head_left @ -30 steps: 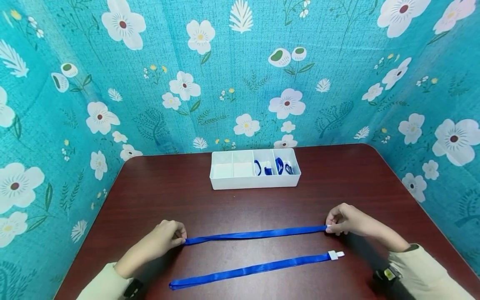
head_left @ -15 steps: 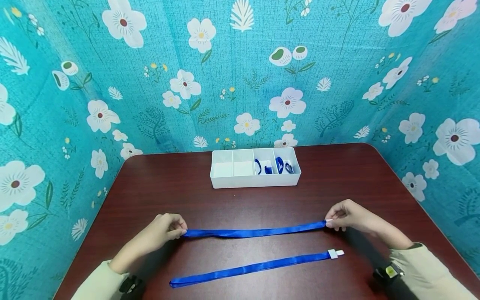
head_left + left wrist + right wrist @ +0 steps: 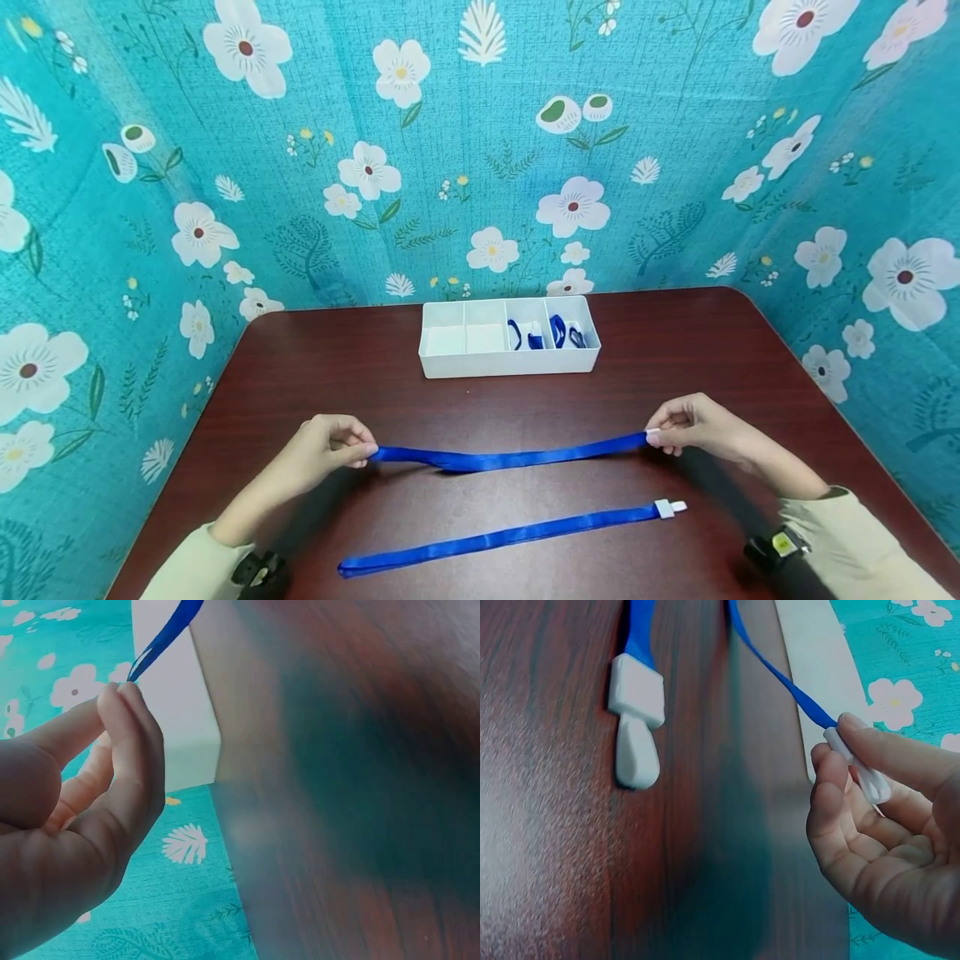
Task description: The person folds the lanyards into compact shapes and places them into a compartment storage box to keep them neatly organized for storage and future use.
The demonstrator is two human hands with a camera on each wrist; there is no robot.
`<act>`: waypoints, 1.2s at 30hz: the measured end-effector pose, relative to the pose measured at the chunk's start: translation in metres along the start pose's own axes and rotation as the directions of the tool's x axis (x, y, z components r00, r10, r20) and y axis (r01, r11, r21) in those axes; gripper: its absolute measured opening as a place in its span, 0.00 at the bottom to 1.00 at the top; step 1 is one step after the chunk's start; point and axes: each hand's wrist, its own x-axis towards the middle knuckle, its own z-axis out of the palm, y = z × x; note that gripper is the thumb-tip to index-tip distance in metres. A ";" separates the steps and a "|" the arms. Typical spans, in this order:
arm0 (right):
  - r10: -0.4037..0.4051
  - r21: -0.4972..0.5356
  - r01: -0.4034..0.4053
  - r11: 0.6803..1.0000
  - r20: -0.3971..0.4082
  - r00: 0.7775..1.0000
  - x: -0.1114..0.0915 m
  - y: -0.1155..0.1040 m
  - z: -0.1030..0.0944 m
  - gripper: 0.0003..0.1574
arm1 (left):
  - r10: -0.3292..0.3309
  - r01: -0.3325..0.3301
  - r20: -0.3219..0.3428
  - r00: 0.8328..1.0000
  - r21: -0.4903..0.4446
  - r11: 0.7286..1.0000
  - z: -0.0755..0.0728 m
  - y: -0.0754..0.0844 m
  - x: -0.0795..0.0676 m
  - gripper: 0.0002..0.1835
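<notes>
A blue lanyard [image 3: 495,461] stretches between both hands, sagging slightly in the middle, raised above the table. My left hand [image 3: 324,450] pinches its left end between thumb and fingertips; the left wrist view shows the blue strap [image 3: 166,637] leaving those fingertips. At the other end my right hand [image 3: 693,425] pinches the white plastic clip [image 3: 847,750], partly covered by the thumb in the right wrist view. Nearer the front edge, a second blue lanyard [image 3: 498,539] lies straight on the table, its white clip [image 3: 666,509] pointing right.
At the back of the dark red wooden table [image 3: 337,367] stands a white divided box [image 3: 510,364]. Rolled blue lanyards [image 3: 558,331] sit in its two right compartments. A teal flowered cloth [image 3: 450,125] hangs behind and along both sides.
Both hands have risen and moved a little away from me, lifting the held lanyard, which now sags more. The second lanyard and the box have stayed in place.
</notes>
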 end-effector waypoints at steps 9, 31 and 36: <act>0.024 0.016 -0.024 1.000 -0.023 0.999 0.001 -0.016 0.004 0.11 | 0.007 -0.010 -0.027 1.000 -0.113 0.994 -0.001 0.011 0.003 0.09; -0.058 0.123 0.058 0.991 -0.003 0.998 0.027 -0.063 0.026 0.09 | -0.049 0.033 -0.044 0.998 -0.301 0.953 0.005 0.048 0.024 0.15; -0.057 0.117 0.058 0.991 -0.006 0.998 0.035 -0.075 0.032 0.11 | -0.041 0.029 -0.032 0.999 -0.319 0.947 0.008 0.055 0.029 0.15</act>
